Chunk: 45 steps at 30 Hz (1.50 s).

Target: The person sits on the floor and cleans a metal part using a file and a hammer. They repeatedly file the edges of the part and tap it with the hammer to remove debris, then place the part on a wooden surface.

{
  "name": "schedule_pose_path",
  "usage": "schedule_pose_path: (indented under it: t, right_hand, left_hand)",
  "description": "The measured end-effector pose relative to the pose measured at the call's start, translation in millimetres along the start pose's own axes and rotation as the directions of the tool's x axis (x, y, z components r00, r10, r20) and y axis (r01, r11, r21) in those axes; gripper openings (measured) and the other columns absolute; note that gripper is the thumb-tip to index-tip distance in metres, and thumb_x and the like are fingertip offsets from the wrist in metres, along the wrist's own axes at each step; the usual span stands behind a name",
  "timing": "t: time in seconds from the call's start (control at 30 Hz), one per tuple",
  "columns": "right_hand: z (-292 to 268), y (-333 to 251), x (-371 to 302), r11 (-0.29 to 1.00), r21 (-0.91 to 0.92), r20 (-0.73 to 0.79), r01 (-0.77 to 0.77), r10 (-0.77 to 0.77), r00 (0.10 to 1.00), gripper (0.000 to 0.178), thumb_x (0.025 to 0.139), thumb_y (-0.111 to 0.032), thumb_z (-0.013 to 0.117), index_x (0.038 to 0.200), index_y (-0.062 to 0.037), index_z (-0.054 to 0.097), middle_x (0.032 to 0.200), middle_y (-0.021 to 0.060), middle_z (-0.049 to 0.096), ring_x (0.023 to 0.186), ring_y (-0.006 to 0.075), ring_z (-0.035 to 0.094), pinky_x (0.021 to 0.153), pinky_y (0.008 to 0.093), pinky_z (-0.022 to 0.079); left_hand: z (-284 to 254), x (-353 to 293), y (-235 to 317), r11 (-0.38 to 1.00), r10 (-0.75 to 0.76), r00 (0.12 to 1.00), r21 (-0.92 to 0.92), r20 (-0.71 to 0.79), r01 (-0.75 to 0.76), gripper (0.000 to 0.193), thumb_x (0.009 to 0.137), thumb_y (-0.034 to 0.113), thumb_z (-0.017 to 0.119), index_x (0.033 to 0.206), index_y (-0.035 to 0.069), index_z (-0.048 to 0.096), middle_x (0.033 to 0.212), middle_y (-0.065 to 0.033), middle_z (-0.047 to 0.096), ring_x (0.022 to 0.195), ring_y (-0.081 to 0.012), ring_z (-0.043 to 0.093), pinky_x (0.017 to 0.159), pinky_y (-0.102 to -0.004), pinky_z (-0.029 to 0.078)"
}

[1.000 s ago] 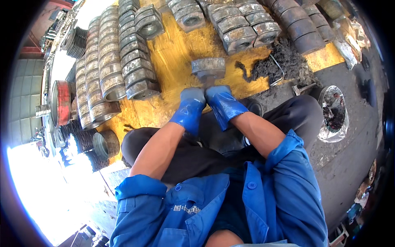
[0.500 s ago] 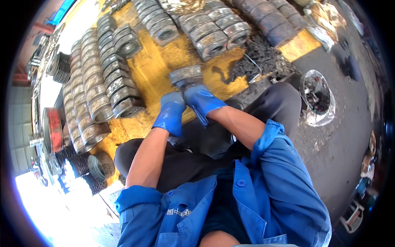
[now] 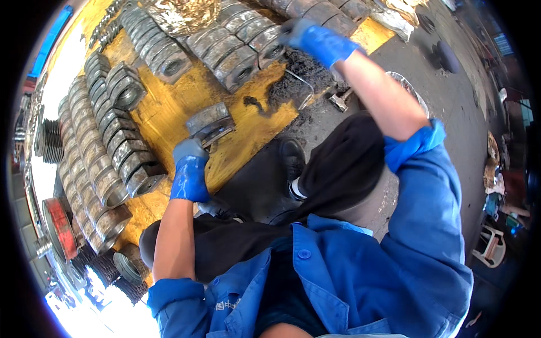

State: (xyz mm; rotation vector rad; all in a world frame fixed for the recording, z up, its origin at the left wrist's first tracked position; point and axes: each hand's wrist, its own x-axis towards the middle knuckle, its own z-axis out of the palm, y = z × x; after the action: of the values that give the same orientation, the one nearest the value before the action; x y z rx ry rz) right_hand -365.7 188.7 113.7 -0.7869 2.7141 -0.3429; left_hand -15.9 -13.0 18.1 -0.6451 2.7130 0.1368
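Note:
My left hand [image 3: 190, 166], in a blue glove with greyish fingers, is closed on the near end of a curved metal block [image 3: 208, 120]. The block, which looks like a bearing cap, rests tilted on the yellow board [image 3: 248, 143]. Away from it, my gloved right hand [image 3: 315, 40] is stretched out to the far right, over the end of a row of similar blocks [image 3: 242, 65]. Its fingers point left and look bent, but blur hides whether they grip anything. Below that hand lies a heap of black grit [image 3: 290, 76] with a thin bent rod [image 3: 304, 90] on it.
More rows of metal blocks stand on the left [image 3: 121, 135] and at the back [image 3: 155, 45]. A T-shaped metal tool [image 3: 341, 100] lies by my right knee. My right forearm partly covers a round container [image 3: 410, 89]. A red-rimmed wheel [image 3: 59, 228] stands far left.
My right hand has let go of the metal block and swung out to the far right. My left hand stays on the block. The whole view has shifted and turned a little.

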Motion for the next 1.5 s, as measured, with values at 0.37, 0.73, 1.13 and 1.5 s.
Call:
schedule_pose_path:
  t: [0.37,0.73,1.13,1.5]
  right_hand:
    - [141.0,284.0,-77.8,0.883,-0.425,0.351,-0.199,0.363,0.863,0.039,0.055,-0.028,0.078,0.089,-0.0089,0.076,0.099,0.0169,0.07,0.093,0.0292,0.069,0.082,0.0359,0.055]
    - [171.2,220.1,-97.1,0.886,-0.395,0.381,-0.242,0.398,0.834,0.064,0.041,-0.021,0.078,0.104,-0.0093,0.071,0.099,0.0178,0.069,0.094,0.0286,0.068,0.081,0.0355,0.055]
    - [214.9,193.8,-145.5,0.99,-0.076,0.396,-0.118,0.139,0.907,0.033,0.081,-0.029,0.06,0.103,-0.0076,0.07,0.107,0.0192,0.067,0.102,0.0313,0.066,0.085,0.0441,0.052]
    - [331.3,305.8,-61.7,0.989,0.134,0.228,0.067,-0.096,0.969,0.041,0.086,-0.03,0.056,0.125,-0.0227,0.061,0.129,0.0028,0.06,0.116,0.0251,0.057,0.099,0.0388,0.044]
  left_hand:
    - [4.3,11.7,9.3,0.99,0.067,0.966,-0.108,-0.249,-0.096,0.034,0.075,0.021,0.068,0.108,0.017,0.07,0.088,-0.0179,0.068,0.081,-0.0365,0.066,0.074,-0.0434,0.053]
    - [-5.8,-9.6,4.1,0.977,0.129,0.924,-0.112,-0.361,-0.18,0.021,0.071,0.017,0.069,0.092,0.017,0.07,0.085,-0.0114,0.069,0.082,-0.0317,0.066,0.074,-0.0428,0.051]
    - [-25.0,6.3,-0.8,0.992,0.04,0.969,-0.103,-0.243,-0.067,0.023,0.074,0.025,0.07,0.095,0.018,0.072,0.089,-0.0125,0.069,0.083,-0.0339,0.065,0.076,-0.0435,0.051]
    - [-11.1,-0.2,9.5,0.989,0.128,0.967,-0.042,-0.221,-0.141,0.022,0.076,0.022,0.067,0.097,0.022,0.072,0.097,-0.0069,0.07,0.092,-0.0281,0.066,0.082,-0.0407,0.051]
